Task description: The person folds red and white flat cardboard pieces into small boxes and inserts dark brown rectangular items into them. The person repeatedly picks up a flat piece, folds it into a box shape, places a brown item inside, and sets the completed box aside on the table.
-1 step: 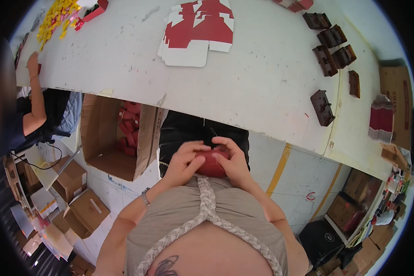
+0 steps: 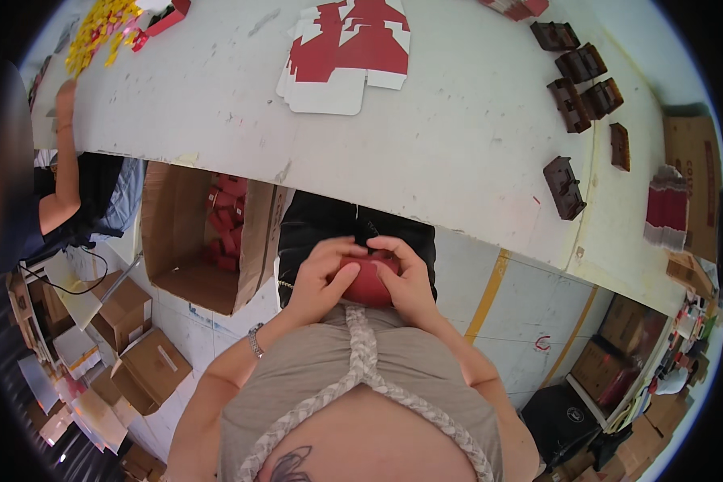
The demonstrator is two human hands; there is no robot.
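While both hands are up close to the wearer's torso, I've got just the head cam to go on. L hand (image 2: 317, 277) grasps a red rounded object (image 2: 367, 287) from its left side, thumb pressed on the near face, fingers curled over the top. R hand (image 2: 407, 277) grips the same obj from its right side, thumb on the near face too, fingers bent over the upper edge. Exact kind of obj: can't tell, fingers cover its top. It sits btwn the hands, right in front of the grey-beige top (image 2: 297, 353) w/ braided trim (image 2: 365, 345). Black glossy item (image 2: 321, 213) lies beyond the hands, below the table edge. Metal bracelet or watch (image 2: 255, 340) on L wrist.

White table (image 2: 458, 145) ahead: flat red-and-white carton blanks (image 2: 353, 56) stacked approx. mid, six dark-brown molded parts (image 2: 565, 186) on the R side, yellow pieces (image 2: 100, 36) piled far L next to a red tray (image 2: 169, 18). Stack of dark-red cards (image 2: 667, 209) far R, near a cardboard carton (image 2: 693, 165). L of the hands, I see a topless cardboard box (image 2: 165, 225) w/ small red boxes (image 2: 229, 217) inside. Co-worker's hand (image 2: 66, 100) at the table's L end; can't tell its grip. Yellow floor stripe (image 2: 488, 293) R of the hands.
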